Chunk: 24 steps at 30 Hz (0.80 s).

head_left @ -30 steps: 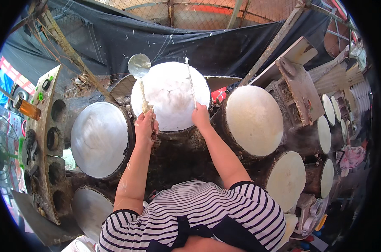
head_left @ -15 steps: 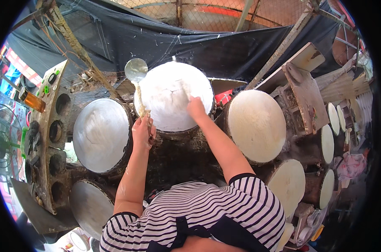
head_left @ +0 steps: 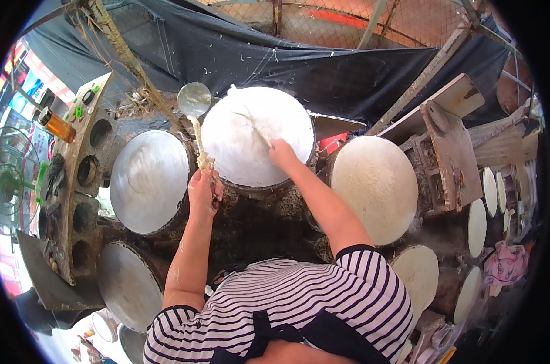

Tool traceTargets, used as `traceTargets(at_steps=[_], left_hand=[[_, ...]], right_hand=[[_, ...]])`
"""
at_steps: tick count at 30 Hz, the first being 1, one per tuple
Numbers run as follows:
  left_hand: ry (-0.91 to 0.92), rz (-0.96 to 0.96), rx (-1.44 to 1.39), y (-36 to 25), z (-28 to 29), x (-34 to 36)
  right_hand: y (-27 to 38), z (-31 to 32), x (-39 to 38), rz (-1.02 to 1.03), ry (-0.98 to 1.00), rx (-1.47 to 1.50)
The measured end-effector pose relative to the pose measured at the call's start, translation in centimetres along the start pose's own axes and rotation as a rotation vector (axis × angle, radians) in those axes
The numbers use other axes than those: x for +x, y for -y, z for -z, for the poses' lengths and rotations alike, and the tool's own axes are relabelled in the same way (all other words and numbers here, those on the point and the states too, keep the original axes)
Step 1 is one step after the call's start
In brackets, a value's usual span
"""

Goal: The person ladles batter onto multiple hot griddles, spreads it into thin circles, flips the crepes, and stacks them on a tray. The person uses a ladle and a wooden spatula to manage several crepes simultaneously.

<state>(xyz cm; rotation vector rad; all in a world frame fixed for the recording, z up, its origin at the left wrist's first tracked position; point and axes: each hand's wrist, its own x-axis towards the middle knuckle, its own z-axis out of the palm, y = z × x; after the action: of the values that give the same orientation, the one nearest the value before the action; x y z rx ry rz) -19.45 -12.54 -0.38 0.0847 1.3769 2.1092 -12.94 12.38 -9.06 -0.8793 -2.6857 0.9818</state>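
Observation:
My left hand (head_left: 203,189) is closed around the batter-caked handle of a long ladle (head_left: 194,100). The ladle's round bowl points away from me, beside the left rim of the middle griddle. White batter covers that round griddle (head_left: 226,161). Over it, my right hand (head_left: 281,153) grips a thin batter spreader (head_left: 261,134) whose far end is blurred against the white surface. To the left is a grey-white round griddle (head_left: 149,182) with swirl marks. Right of the middle one, another griddle (head_left: 375,188) carries a pale cream, grainy layer.
A bare grey griddle (head_left: 126,288) lies nearer on the left, and a cream-covered one (head_left: 417,273) nearer on the right. Concrete blocks (head_left: 84,224) line the left side. Upright wooden boards (head_left: 454,155) stand at the right. A dark sheet (head_left: 323,79) hangs behind.
The spreader and my right hand have shifted slightly over the middle griddle. My left hand keeps the ladle at the griddle's left side. The whole view has turned a little.

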Motion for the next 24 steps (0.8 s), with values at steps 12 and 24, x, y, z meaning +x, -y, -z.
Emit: traceTargets(at_steps=[12, 24], left_hand=[[-0.059, -0.020, -0.016, -0.4, -0.9, -1.3], [-0.189, -0.064, -0.046, -1.3, 0.5, -4.0]], right_hand=[[-1.5, 3.5, -4.5, 0.166, 0.060, 0.107], [-5.3, 5.5, 2.9, 0.312, 0.240, 0.041]])
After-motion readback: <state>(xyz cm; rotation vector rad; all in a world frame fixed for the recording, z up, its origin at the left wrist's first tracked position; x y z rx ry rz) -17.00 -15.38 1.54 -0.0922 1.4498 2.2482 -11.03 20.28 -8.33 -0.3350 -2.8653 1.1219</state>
